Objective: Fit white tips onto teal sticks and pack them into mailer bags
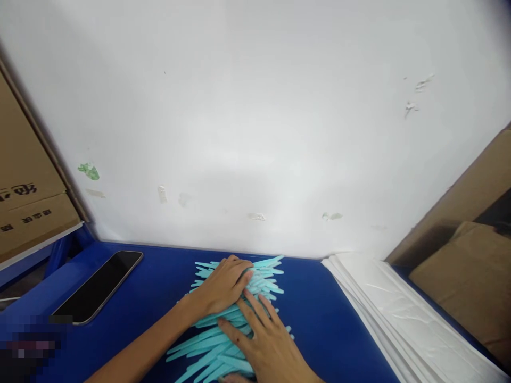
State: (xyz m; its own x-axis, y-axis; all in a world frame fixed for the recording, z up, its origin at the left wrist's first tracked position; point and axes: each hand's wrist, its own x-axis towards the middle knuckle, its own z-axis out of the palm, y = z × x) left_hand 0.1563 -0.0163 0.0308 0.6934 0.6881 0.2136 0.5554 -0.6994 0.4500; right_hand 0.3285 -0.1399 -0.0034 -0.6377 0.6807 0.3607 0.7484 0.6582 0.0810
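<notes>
A loose pile of thin, flat turquoise strips (211, 346) with tapered ends lies on the blue tabletop (315, 319), most of them running roughly sideways and overlapping. My left hand (225, 284) rests palm down across the far part of the pile, its fingers extended over the strips and the thumb apart. Closer to me, my right hand (265, 340) lies on the same pile with its fingers spread, the tips near my left thumb. Neither hand grips a strip that I can see. What lies under the palms is hidden.
A dark-screened phone (99, 287) lies on the left. On the right is a stack of white sheets or bags (383, 298). Behind the table rises a white wall panel (247, 133). Cardboard boxes stand at the left (35, 213) and a brown cardboard piece (463, 282) at the right.
</notes>
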